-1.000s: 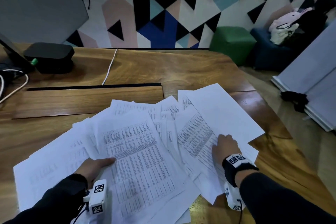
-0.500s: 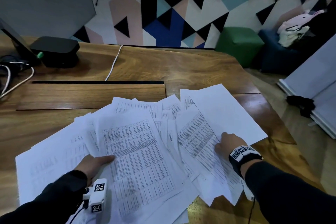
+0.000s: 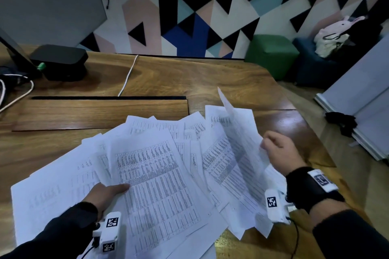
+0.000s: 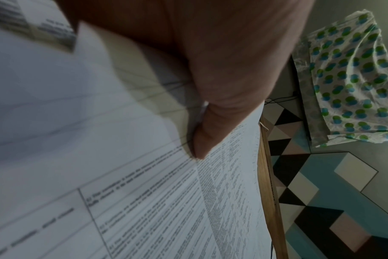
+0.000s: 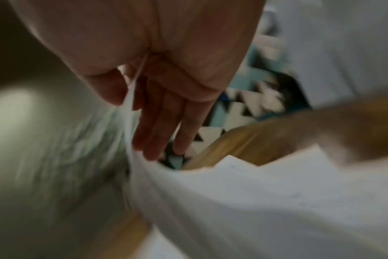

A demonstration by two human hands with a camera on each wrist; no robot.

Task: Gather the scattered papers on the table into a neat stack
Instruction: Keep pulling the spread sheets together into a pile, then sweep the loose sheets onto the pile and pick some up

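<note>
Right hand (image 3: pixel 280 151) has lifted one sheet (image 3: pixel 237 132) on edge, pinched, pointing upper frame; left hand (image 3: pixel 105 193) still grips the papers (image 3: pixel 155 185).

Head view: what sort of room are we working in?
Probably an office or meeting room: a long wooden table strewn with printed papers, a black device with cables, and soft cube seats by a patterned wall.
</note>
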